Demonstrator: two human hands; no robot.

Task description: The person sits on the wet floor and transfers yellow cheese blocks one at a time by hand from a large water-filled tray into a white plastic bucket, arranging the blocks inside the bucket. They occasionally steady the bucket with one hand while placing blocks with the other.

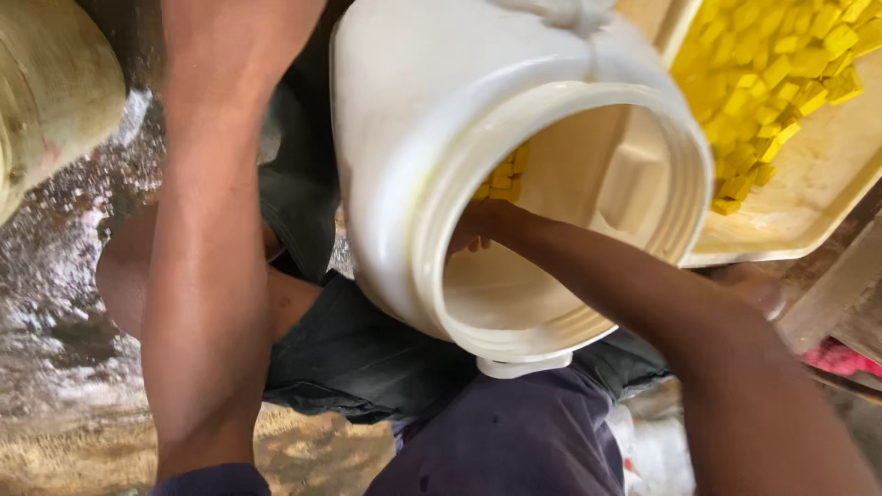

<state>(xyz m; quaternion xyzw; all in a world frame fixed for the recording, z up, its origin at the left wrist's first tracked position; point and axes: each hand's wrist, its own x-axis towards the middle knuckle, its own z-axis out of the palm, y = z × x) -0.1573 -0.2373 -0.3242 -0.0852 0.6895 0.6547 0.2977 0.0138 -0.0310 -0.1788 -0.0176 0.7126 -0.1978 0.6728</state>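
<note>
White plastic jar (404,138) lies tilted, right hand (473,230) reaching inside it.

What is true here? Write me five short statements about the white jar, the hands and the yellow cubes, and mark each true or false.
1. The white plastic jar lies tilted, its wide mouth facing the camera. True.
2. The right hand reaches inside the jar's mouth. True.
3. The jar is packed to the brim with yellow cubes. False: only a few cubes show inside, and most of the inside is bare.
4. The cream tray at the upper right holds red cubes. False: its pile of small cubes is yellow.
5. The left hand grips the tray's rim. False: the left forearm runs up beside the jar, and the hand itself is out of view.
</note>
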